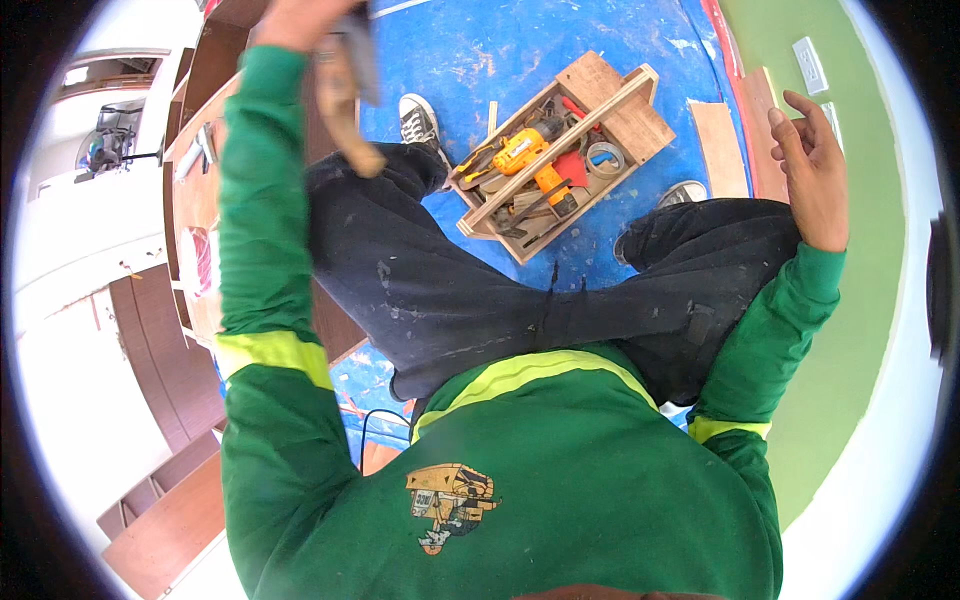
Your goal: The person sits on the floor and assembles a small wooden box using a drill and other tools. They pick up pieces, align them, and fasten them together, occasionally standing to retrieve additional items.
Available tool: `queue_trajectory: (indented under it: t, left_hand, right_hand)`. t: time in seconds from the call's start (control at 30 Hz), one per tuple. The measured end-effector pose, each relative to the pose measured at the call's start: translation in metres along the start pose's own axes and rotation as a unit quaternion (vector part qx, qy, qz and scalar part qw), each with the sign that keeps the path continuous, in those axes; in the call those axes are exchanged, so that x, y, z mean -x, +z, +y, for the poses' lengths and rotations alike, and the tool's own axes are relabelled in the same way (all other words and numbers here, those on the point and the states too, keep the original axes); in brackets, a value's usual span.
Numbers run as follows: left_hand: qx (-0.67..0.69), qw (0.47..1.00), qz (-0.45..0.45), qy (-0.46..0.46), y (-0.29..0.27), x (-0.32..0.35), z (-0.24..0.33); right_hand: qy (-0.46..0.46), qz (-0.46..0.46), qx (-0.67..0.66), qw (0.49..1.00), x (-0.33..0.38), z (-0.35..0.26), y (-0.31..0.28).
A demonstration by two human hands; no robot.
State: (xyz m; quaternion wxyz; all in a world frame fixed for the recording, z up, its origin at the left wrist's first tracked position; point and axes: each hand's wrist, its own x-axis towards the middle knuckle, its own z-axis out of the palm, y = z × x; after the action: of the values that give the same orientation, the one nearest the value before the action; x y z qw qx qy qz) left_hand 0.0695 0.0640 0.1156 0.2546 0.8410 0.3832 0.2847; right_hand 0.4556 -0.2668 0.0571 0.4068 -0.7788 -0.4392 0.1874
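One left hand (295, 20), cropped at the top, grip unclear, is at a blurred wood-handled tool (337, 92) over the left knee (395, 168) — the right hand (810, 175) loosely spread near a green wall (885, 280). Between the shoes (418, 122), a wooden toolbox (590, 124) holds a yellow drill (520, 148) — lettered machine artwork (452, 495) marks the green sweatshirt (590, 470).

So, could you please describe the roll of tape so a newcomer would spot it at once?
On the blue floor covering sits a wooden toolbox with a handle bar. Inside, right of a red piece, is the roll of tape, set apart from its neighbours by its pale ring shape.
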Motion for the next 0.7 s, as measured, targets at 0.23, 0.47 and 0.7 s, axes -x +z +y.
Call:
queue_trajectory:
  t: [0.23, 0.47, 0.7]
  left_hand:
    - [0.143, 0.966, 0.049, -0.208, -0.092, 0.018, -0.162]
    - [-0.109, 0.989, 0.016, -0.095, -0.027, 0.024, -0.267]
    - [-0.221, 0.921, -0.130, -0.293, 0.096, 0.219, -0.339]
  right_hand:
    - [-0.019, -0.012, 0.040, 0.999, -0.007, 0.004, 0.016]
    - [-0.009, -0.019, 0.170, 0.985, -0.014, 0.009, 0.029]
    - [-0.019, -0.058, 0.163, 0.985, -0.017, -0.009, 0.055]
